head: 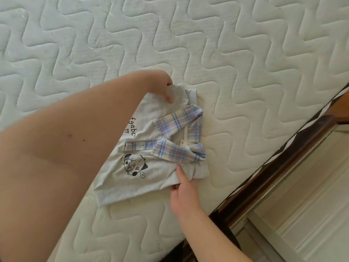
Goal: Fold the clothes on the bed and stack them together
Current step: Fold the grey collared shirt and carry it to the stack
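One shirt lies on the bed near its right edge: soft pale grey knit, a plaid collar, black print. My left grip pinches its far folded corner; my right grip pinches the near shoulder fold, thumb under, finger on top. The mattress is white, quilted in wavy zigzags. A dark wooden frame edges it.

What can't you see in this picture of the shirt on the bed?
- Head view: the printed words on the shirt are partly covered by the left forearm.
- The left hand mostly hides behind its wrist.
- The right hand has fingertips tucked under fabric.
- Other clothes: outside the frame.
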Demonstrator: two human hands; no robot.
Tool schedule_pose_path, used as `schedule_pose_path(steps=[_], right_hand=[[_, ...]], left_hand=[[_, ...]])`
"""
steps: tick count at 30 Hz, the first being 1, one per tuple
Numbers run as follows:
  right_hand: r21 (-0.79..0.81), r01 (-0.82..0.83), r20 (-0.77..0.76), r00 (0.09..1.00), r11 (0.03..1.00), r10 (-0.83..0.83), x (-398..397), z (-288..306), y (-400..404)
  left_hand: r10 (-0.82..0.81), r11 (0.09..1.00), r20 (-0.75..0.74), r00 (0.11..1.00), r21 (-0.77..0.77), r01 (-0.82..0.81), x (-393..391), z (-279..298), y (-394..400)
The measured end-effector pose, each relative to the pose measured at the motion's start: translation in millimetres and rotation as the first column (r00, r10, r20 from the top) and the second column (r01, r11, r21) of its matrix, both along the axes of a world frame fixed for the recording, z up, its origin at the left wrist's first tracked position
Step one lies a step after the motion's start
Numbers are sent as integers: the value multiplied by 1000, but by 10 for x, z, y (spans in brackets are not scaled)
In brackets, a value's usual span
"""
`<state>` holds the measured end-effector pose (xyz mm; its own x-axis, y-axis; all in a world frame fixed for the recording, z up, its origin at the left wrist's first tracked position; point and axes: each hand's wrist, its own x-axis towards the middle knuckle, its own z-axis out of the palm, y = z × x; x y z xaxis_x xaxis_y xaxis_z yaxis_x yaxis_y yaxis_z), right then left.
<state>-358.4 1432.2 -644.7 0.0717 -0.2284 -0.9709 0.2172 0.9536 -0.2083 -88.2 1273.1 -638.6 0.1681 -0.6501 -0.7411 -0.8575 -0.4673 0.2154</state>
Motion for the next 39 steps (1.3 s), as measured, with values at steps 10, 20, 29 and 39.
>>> schedule_pose_path(steps=[10, 20, 29, 39], right_hand=[[7, 31, 128, 991, 999, -32, 8, 64, -14], [-191, -152, 140, 974, 970, 180, -54, 466, -346], [-538, -384, 82, 862, 750, 501, -209, 1170, -737], [-767, -432, -117, 821, 474, 559, -534, 2512, -763]], left_hand=[[108, 970, -132, 985, -202, -133, -106, -33, 347], [518, 759, -316, 795, -260, -597, -417, 509, 1039], [627, 23, -767, 140, -161, -987, -1059, 1351, 1962], [512, -215, -858, -20, -105, -971, -1282, 2737, 2677]])
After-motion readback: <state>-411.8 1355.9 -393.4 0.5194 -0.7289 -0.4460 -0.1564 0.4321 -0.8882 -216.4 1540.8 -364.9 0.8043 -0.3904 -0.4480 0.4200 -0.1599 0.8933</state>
